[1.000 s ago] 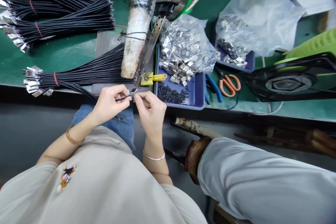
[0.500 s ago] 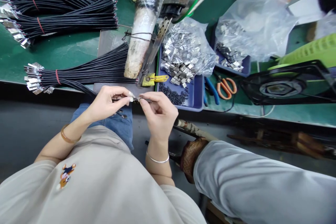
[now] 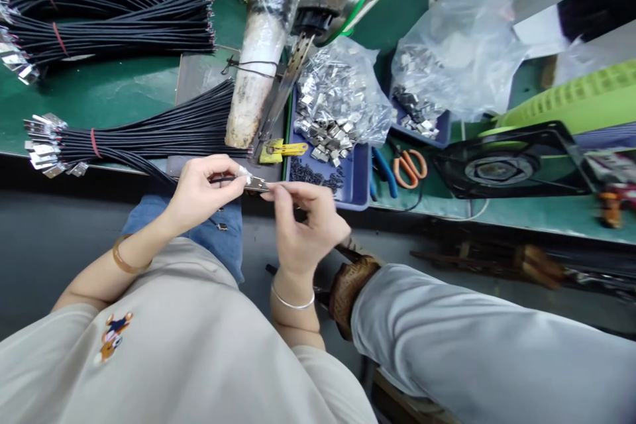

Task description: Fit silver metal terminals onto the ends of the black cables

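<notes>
My left hand pinches a black cable near its end, with white wrapping around a fingertip. A small silver metal connector juts out to the right from those fingers. My right hand is closed in a pinch at the connector's right end, thumb against index finger. Just above the hands, a banded bundle of black cables with metal plugs at its left end lies on the green bench. The tips of the yellow clip and a stained white cylinder are close behind.
Right of the hands, a blue tray holds a bag of metal shells and small black pieces. Beyond are orange-handled pliers, a black fan and another bagged tray. Another person's grey sleeve extends at lower right.
My right hand has shifted slightly right and turned, so more of the metal connector shows between the hands. The whole view has shifted a little, with bench things appearing further left.
</notes>
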Tool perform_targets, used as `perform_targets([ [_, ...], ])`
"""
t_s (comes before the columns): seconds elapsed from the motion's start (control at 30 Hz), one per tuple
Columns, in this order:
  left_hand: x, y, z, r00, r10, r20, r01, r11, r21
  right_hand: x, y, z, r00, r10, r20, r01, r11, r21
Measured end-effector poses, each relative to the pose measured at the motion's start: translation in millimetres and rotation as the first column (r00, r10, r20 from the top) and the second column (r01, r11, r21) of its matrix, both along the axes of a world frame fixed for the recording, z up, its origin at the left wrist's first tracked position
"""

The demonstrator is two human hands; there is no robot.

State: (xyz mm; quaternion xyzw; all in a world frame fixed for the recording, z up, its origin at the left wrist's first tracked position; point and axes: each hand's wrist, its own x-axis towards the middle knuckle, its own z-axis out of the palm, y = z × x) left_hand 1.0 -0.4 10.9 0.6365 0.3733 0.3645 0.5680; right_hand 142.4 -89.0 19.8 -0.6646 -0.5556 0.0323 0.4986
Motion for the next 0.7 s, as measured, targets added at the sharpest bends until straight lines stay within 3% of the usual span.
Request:
perform_targets([
  [0.1,4,0,0.3,0.999,0.042,-0.011,-0.041,0.999,0.013,-2,8,-4.9,0.981,0.041,0.189,-0.045,0.999,0.019],
  [0.17,6,-1,0.8,0.998,0.067,-0.010,-0.066,0.998,0.016,-3,14,-8.8,0.972,0.051,0.228,-0.061,0.998,0.035],
  [0.4,14,-3,-0.9,0.985,0.169,-0.021,-0.168,0.985,0.047,-2,25,-15.9,0.992,0.082,0.096,-0.084,0.996,0.014],
  [0.7,17,-5,1.9,0.969,0.243,-0.039,-0.235,0.960,0.155,-1,30,-6.5,0.989,0.078,0.127,-0.081,0.997,0.019],
])
